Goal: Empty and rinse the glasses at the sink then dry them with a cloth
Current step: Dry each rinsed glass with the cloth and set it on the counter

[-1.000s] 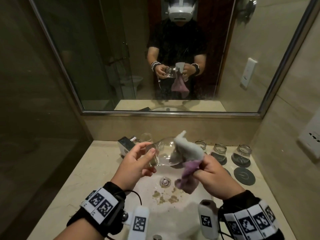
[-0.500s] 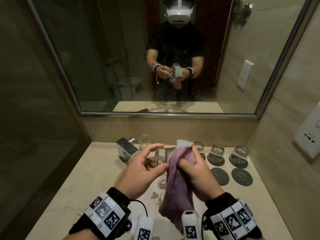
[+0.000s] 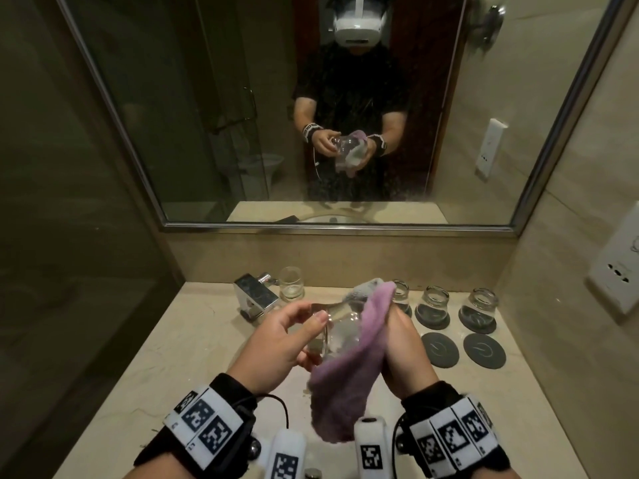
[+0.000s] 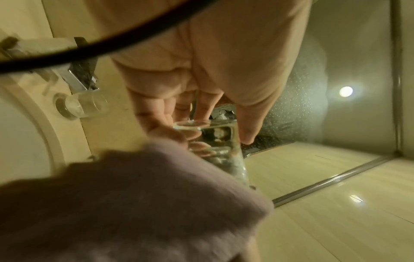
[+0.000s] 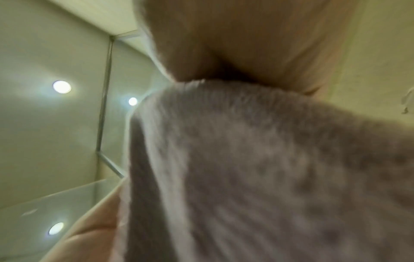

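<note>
drying a glass over the sink

left hand [image 3: 276, 344] pinches the glass [image 3: 340, 335] by its base — held tilted above the basin, near centre. right hand [image 3: 403, 344] grips the cloth [image 3: 349, 375], wrapped against the glass's right side. three glasses [image 3: 434, 300] stand on coasters [image 3: 484, 350] far right — tap [image 3: 254, 297] far left.

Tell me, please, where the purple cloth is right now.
In the head view, the purple cloth is over the sink, held by the right hand against the glass gripped by the left hand.

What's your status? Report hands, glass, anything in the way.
Left hand grips the glass. Right hand holds the cloth against it. Nothing in the way.
</note>
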